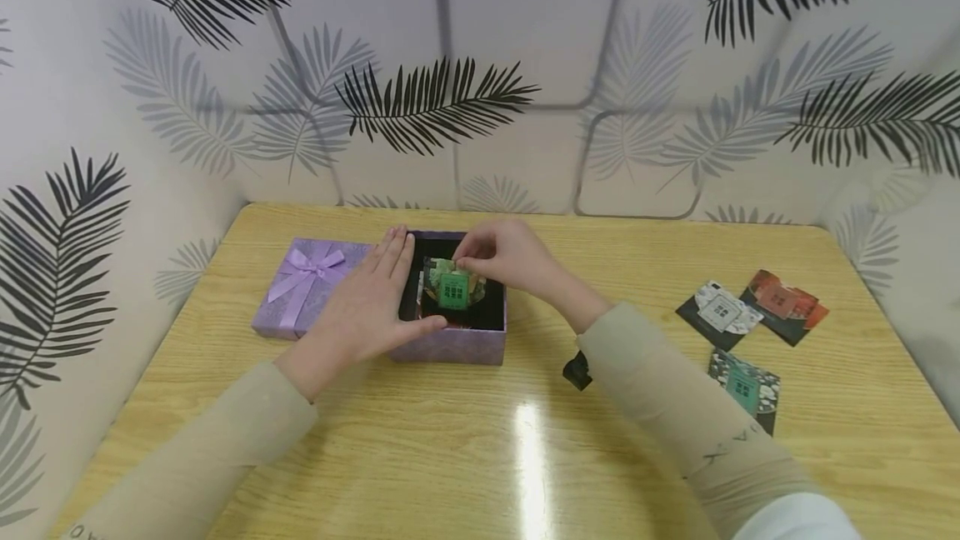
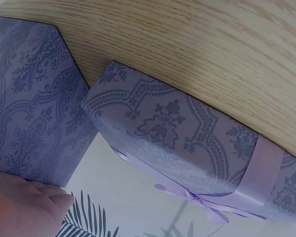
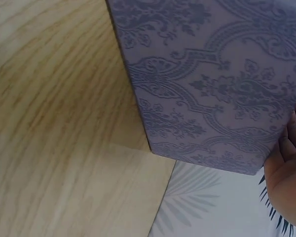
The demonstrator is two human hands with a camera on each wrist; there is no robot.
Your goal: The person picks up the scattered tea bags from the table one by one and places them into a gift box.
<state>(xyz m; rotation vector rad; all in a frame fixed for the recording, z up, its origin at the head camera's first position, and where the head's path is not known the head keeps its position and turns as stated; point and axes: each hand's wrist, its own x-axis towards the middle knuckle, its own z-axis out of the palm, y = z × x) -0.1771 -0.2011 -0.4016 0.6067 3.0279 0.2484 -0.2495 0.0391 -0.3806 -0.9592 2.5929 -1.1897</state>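
Head view: R hand (image 1: 504, 255) pinches green packet (image 1: 453, 292) nr its top edge, inside purple box (image 1: 457, 348). L hand (image 1: 372, 298) isn't clamped on anything: fingers straight along box's left side, thumb by front rim. Packet's prob. v. light, thin & bendy, w/ a slick face; corners may crease. Best hold = top edge, gentle pinch. Box looks like stiff card; steady it by the walls.

Left hand (image 1: 369, 298) outstretched, right hand (image 1: 508, 253) pinching (bare)

Indoor setting, leaf-print backdrop (image 1: 555, 82), wood-grain table (image 1: 420, 448)
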